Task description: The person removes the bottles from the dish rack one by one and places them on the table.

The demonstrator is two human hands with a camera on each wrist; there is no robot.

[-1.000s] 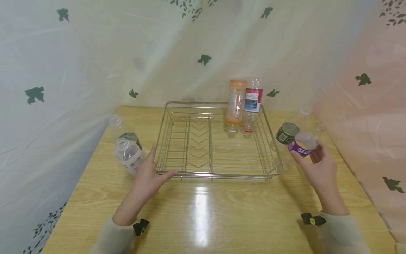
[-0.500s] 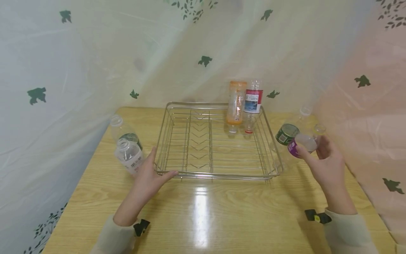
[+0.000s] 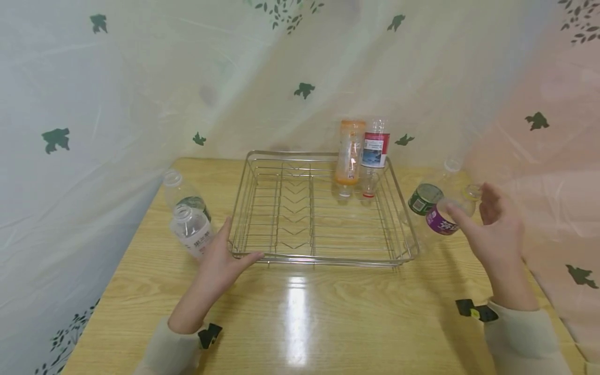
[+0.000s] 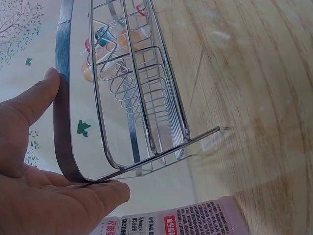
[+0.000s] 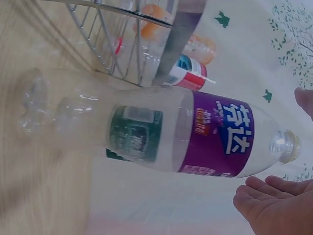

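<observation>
My left hand (image 3: 219, 264) touches the near left corner of a metal wire dish rack (image 3: 328, 260), thumb along the front rim and straight fingers along the side. The left wrist view shows the thumb against the flat rim band (image 4: 62, 122). At the right, my right hand (image 3: 498, 234) is held open beside a clear plastic bottle with a purple label (image 3: 440, 220). This bottle (image 5: 220, 134) stands uncapped on the table, its neck level with the fingers and a gap between them in the right wrist view. Behind it is a green-labelled bottle (image 3: 425, 198).
Two bottles, one orange-tinted (image 3: 349, 151) and one red-labelled (image 3: 375, 150), stand upside down in the rack's back right. Left of the rack are a white-labelled bottle (image 3: 193, 232) and another clear bottle (image 3: 173, 179). A printed curtain (image 3: 225, 78) hangs behind the table.
My right hand has let go of the purple-labelled bottle and moved right, away from it. The left hand keeps its place at the rack's corner.
</observation>
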